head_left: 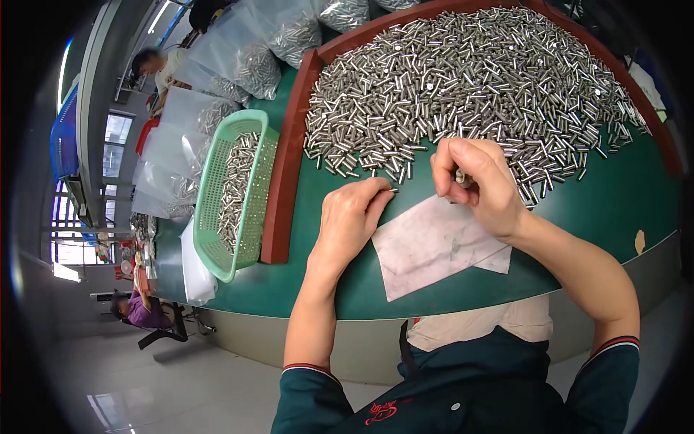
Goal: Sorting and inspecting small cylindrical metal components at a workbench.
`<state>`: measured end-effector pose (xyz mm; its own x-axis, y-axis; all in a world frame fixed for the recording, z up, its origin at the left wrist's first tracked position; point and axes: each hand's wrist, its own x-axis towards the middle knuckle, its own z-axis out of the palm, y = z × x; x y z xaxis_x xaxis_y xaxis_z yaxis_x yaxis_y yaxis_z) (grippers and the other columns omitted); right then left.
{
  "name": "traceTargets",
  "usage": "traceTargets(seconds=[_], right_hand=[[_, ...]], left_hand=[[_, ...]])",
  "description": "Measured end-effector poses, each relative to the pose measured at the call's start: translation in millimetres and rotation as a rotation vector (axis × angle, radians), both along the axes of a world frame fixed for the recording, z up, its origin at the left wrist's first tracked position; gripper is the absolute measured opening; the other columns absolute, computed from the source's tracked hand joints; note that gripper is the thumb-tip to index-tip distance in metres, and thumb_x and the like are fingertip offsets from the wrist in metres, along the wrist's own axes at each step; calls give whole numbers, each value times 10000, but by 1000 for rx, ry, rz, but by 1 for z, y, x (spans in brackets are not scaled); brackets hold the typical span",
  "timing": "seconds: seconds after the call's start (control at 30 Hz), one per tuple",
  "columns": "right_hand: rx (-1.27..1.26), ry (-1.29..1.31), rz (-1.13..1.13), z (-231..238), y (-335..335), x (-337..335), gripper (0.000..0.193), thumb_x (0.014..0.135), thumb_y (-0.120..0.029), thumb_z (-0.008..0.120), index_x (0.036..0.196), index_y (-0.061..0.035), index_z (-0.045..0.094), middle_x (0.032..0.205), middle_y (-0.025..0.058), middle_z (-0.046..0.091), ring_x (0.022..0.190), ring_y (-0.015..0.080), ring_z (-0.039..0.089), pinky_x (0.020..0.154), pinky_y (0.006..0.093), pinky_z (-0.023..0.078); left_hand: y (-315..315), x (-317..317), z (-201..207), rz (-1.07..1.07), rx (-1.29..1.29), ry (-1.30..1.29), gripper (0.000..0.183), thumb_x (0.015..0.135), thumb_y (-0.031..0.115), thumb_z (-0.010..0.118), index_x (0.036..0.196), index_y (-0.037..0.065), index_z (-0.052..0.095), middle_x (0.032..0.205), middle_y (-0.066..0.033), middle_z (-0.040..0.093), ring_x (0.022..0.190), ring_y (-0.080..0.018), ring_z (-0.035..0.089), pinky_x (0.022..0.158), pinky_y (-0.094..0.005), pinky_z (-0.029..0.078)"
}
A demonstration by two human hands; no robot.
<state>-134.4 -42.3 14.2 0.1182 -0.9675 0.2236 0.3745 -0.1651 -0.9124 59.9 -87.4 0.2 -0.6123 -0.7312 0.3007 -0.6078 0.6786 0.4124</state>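
A large heap of small shiny metal pins (463, 79) is spread over the green tabletop (340, 289) in front of me. At the heap's near edge, my left hand (345, 220) pinches a metal pin (393, 190) between thumb and forefinger; only its end shows. My right hand (481, 181) is raised over the near side of the heap with its fingers curled in. Something small and pale shows inside that grip, too hidden to name. Below it lies a smudged pinkish-white cloth (426, 249), partly folded, with a corner close to my left thumb.
Dark red wooden rails (283, 195) border the heap. Left of them stands a green plastic basket (202, 239) holding more pins. Beyond are clear plastic bags (253, 69) of pins. Two people (148, 312) (168, 69) are farther off on the left.
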Motion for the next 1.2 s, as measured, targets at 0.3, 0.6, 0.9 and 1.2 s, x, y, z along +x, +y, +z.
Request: traceTargets(seconds=[0.3, 0.6, 0.9, 1.2], right_hand=[[51, 61, -8, 4, 4, -2, 393, 859, -287, 371, 591, -28, 495, 546, -1, 450, 486, 56, 365, 453, 204, 284], [76, 48, -20, 1, 3, -2, 393, 860, -287, 357, 594, -32, 494, 509, -10, 414, 458, 44, 342, 427, 200, 255], [95, 42, -15, 0, 0, -3, 395, 857, -306, 355, 602, -38, 492, 511, -11, 416, 453, 38, 333, 422, 193, 243], [99, 38, -14, 0, 0, -2, 390, 849, -304, 355, 598, -39, 491, 511, -13, 417, 451, 39, 345, 418, 190, 243]], left_hand=[[-2, 4, 5, -50, 1477, 1140, 122, 863, 169, 534, 831, 67, 475, 780, -47, 482, 478, -23, 255, 432, -154, 238], [-5, 8, -11, -30, 1401, 1215, 94, 854, 108, 534, 935, 61, 539, 814, -57, 517, 505, -38, 295, 455, -162, 269], [-7, 7, -8, -40, 1421, 1238, 105, 871, 121, 507, 955, 63, 531, 824, -54, 510, 510, -37, 295, 459, -160, 269], [-7, 8, -6, -31, 1467, 1223, 169, 878, 121, 485, 1008, 16, 507, 801, -39, 529, 498, -30, 305, 454, -156, 271]])
